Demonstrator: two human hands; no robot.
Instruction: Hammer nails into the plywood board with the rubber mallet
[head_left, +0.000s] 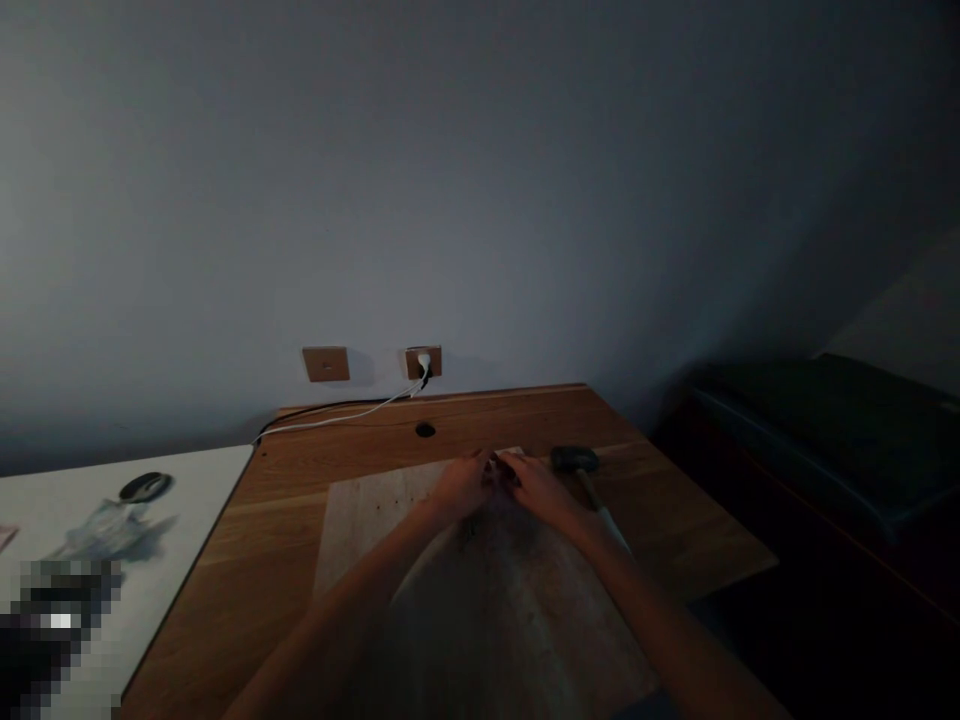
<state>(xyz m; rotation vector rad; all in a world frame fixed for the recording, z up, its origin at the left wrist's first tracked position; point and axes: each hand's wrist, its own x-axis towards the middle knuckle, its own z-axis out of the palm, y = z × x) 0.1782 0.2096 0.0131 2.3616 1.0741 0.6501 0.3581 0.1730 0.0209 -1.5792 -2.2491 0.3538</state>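
Observation:
A pale wooden board [360, 520] lies flat on the brown wooden table. Near its far edge, my left hand [463, 482] and my right hand [535, 488] come together with fingers bent inward and tips almost meeting. Whatever the fingertips pinch is small and too dark to make out. Small dark specks, perhaps holes, dot the board to the left of my left hand. Just right of my right hand lies a mallet [574, 459] with a black head, its light handle partly hidden behind my forearm.
The wooden table [240, 560] meets a white table [202, 500] on the left, which bears a crumpled clear plastic bag [112, 530] and a dark round object [145, 487]. Cables [352, 412] run to a wall socket [424, 362]. A dark bed-like shape [847, 430] stands at right.

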